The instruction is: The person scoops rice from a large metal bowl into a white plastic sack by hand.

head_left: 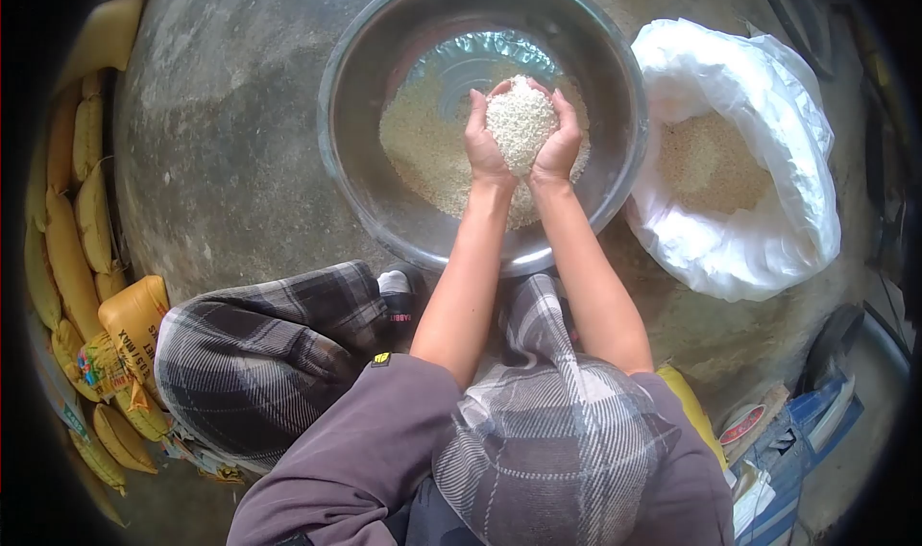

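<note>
Cupped together, my left hand [487, 143] and my right hand [562, 141] hold a heap of pale rice [521, 123] above a wide metal basin [355, 152]. The fingers are curled around and under the heap, so most of them are hidden. More rice [423, 152] lies spread over the basin's bottom, with bare shiny metal showing at the far side. Right of the basin stands an open white plastic sack [768, 248] with tan grain [711, 162] inside.
Several corn cobs [72, 248] and a yellow printed bag [134, 339] lie along the left edge. My knees in plaid trousers [259, 354] are close to the basin's near rim. Blue bags [797, 440] lie at the lower right on the concrete floor [230, 143].
</note>
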### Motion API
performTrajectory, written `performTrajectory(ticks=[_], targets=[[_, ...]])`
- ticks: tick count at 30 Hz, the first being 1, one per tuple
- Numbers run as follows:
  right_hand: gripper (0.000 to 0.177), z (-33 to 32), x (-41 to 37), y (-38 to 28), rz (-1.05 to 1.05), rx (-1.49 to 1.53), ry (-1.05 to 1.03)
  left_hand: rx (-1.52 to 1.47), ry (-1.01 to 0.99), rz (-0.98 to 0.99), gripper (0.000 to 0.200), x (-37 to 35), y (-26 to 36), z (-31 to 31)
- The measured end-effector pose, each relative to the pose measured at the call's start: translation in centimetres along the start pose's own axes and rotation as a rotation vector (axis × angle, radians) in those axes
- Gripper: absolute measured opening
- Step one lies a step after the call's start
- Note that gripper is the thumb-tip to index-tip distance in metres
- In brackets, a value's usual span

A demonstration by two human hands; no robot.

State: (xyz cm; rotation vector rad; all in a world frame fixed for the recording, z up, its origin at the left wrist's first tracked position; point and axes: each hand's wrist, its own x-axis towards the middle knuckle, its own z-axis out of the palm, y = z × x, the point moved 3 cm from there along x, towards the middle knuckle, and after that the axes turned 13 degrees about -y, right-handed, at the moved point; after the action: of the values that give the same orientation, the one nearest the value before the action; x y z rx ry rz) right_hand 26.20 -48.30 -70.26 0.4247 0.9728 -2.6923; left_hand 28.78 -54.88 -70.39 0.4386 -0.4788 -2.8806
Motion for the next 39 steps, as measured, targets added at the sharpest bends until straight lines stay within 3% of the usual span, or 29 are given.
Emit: performTrajectory(ticks=[11,18,20,21,23,25,26,27,28,30,31,32,33,34,35,37,39], targets=[[0.037,-0.1,-1.7,-1.2,0.028,0.034,0.025,0.062,0.029,-0.047,0.044,-1.3,-0.7,1.1],[0.038,1.8,-2.9,-7.0,-0.073,-0.022,0.03,0.024,-0.072,-0.106,0.045,-1.5,-2.5,6.1],[0.038,0.7,-2.1,-9.2,-0.099,0.039,0.063,0.194,-0.095,-0.146,0.046,-0.3,-4.6,7.0],[0.038,0.2,-1.8,-10.7,-0.106,0.072,0.112,0.17,0.034,-0.086,0.049,0.0,-5.7,9.3],[0.039,-3.3,-0.7,-14.0,-0.132,-0.103,0.256,0.23,0.039,-0.095,0.042,0.6,-8.7,12.0],[0.043,-8.6,0.8,-17.6,-0.127,-0.054,0.24,0.602,0.151,-0.275,0.039,1.3,-13.0,13.4],[0.046,-9.0,0.1,-19.0,-0.191,-0.103,0.302,0.882,0.075,-0.371,0.031,1.9,-15.4,13.9],[0.049,-9.1,-1.1,-20.2,-0.256,-0.154,0.364,0.91,0.037,-0.56,0.029,3.1,-19.4,13.3],[0.049,-9.5,-1.5,-20.9,-0.249,-0.162,0.358,0.971,-0.113,-0.606,0.036,3.8,-22.2,13.5],[0.051,-9.7,-2.1,-22.8,-0.491,-0.185,0.476,0.935,-0.164,-0.545,0.038,5.1,-23.7,12.4],[0.051,-9.6,-1.9,-22.8,-0.491,-0.19,0.475,0.909,-0.22,-0.494,0.04,5.4,-24.5,12.3],[0.051,-8.6,-2.1,-22.5,-0.485,-0.307,0.563,0.734,-0.217,-0.652,0.039,3.9,-20.3,13.9],[0.052,-8.2,-2.3,-22.4,-0.474,-0.423,0.654,0.81,-0.307,-0.733,0.041,3.6,-17.2,14.4],[0.053,-12.5,-0.7,-22.3,-0.539,-0.682,0.525,0.932,-0.41,-0.808,0.042,3.6,-14.2,14.3],[0.052,-9.1,-1.6,-20.9,-0.49,-0.799,0.772,0.834,-0.507,-0.758,0.039,4.1,-13.1,12.3],[0.05,-5.7,-2.1,-18.2,-0.556,-1.116,0.811,0.653,-0.452,-0.559,0.035,4.0,-7.2,10.9],[0.046,-2.0,-2.4,-15.9,-0.82,-1.002,0.472,0.836,-0.352,-0.132,0.03,4.7,-0.7,8.4]])
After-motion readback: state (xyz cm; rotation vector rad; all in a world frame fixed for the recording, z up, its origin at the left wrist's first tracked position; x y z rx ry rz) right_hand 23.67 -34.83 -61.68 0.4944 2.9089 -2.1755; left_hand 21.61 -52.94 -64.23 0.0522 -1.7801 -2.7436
